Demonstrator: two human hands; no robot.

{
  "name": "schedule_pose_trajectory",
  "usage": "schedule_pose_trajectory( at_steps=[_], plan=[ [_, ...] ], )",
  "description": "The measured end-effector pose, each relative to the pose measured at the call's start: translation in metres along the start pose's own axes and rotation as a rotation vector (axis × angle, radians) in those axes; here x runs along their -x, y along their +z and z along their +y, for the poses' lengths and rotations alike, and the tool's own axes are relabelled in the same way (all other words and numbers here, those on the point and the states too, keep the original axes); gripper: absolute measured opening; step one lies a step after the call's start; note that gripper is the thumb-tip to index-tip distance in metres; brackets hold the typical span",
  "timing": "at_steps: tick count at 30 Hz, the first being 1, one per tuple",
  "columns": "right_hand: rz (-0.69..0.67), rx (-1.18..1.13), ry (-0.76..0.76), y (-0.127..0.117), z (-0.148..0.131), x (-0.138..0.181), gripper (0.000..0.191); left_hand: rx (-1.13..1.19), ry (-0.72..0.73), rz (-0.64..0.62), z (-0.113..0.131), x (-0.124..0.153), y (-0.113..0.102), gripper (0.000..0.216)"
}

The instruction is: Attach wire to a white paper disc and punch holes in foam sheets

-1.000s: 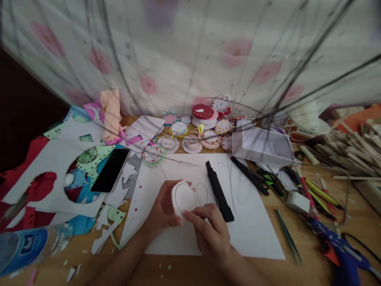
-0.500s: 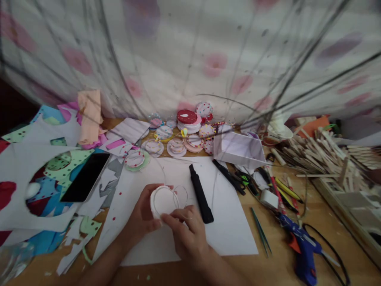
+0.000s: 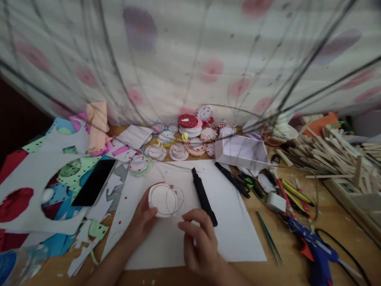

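Disc in left hand: 1 (white) | phone: 1 | tweezers: 1

Head-worn view, facing forward, tilted down

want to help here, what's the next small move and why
Probably bring the right hand in and ease the thin loop closer to the white round piece: the loop juts past its edge, the left hand holds the piece, and the right hand is apart from it.
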State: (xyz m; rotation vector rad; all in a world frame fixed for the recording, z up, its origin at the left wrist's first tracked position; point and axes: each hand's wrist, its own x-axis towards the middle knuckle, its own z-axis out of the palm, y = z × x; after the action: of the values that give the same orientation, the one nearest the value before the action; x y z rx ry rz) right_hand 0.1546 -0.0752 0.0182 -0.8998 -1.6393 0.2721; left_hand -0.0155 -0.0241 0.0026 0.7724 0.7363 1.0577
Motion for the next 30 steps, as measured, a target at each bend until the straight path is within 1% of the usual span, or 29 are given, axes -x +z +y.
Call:
schedule_pose_trajectory(
  at_steps=[2, 4, 6, 7, 9, 11, 12, 15, 18, 21, 23, 28, 30],
  plan=[
    [0.104, -0.080, 0.163, 0.002, 0.003, 0.001, 0.030, 0.051, -0.028, -0.015, 0.000, 0.000, 0.000, 0.052],
    [0.189, -0.171, 0.360, 0.006, 0.006, -0.001, 0.018, 0.118, -0.061, -0.053, 0.001, -0.001, 0.000, 0.053],
    [0.224, -0.267, 0.569, 0.009, 0.010, -0.005, 0.009, 0.171, -0.096, -0.096, 0.001, -0.001, 0.000, 0.058],
    [0.219, -0.322, 0.671, 0.011, 0.011, -0.007, 0.007, 0.188, -0.109, -0.116, 0.001, -0.002, 0.000, 0.060],
    [0.175, -0.462, 0.848, 0.013, 0.013, -0.010, 0.009, 0.204, -0.127, -0.148, 0.002, -0.001, -0.001, 0.064],
    [0.104, -0.616, 0.967, 0.014, 0.014, -0.012, 0.012, 0.189, -0.133, -0.145, 0.002, 0.001, -0.003, 0.064],
    [0.069, -0.676, 1.010, 0.014, 0.015, -0.013, 0.014, 0.168, -0.140, -0.124, 0.002, 0.001, -0.005, 0.063],
    [0.014, -0.747, 1.069, 0.015, 0.016, -0.013, 0.018, 0.095, -0.173, -0.037, 0.004, 0.003, -0.010, 0.050],
    [0.034, -0.767, 1.063, 0.014, 0.018, -0.012, 0.018, 0.044, -0.188, -0.020, 0.009, 0.001, -0.012, 0.040],
    [0.067, -0.778, 1.057, 0.014, 0.021, -0.012, 0.021, -0.050, -0.189, -0.045, 0.017, -0.002, -0.009, 0.037],
    [0.066, -0.774, 1.053, 0.014, 0.021, -0.012, 0.022, -0.111, -0.197, -0.039, 0.021, -0.003, -0.006, 0.035],
    [-0.033, -0.723, 1.022, 0.014, 0.021, -0.009, 0.021, -0.213, -0.154, 0.011, 0.020, -0.003, -0.009, 0.033],
    [-0.042, -0.716, 1.018, 0.015, 0.021, -0.007, 0.020, -0.254, -0.136, 0.021, 0.017, -0.004, -0.013, 0.032]
  ],
)
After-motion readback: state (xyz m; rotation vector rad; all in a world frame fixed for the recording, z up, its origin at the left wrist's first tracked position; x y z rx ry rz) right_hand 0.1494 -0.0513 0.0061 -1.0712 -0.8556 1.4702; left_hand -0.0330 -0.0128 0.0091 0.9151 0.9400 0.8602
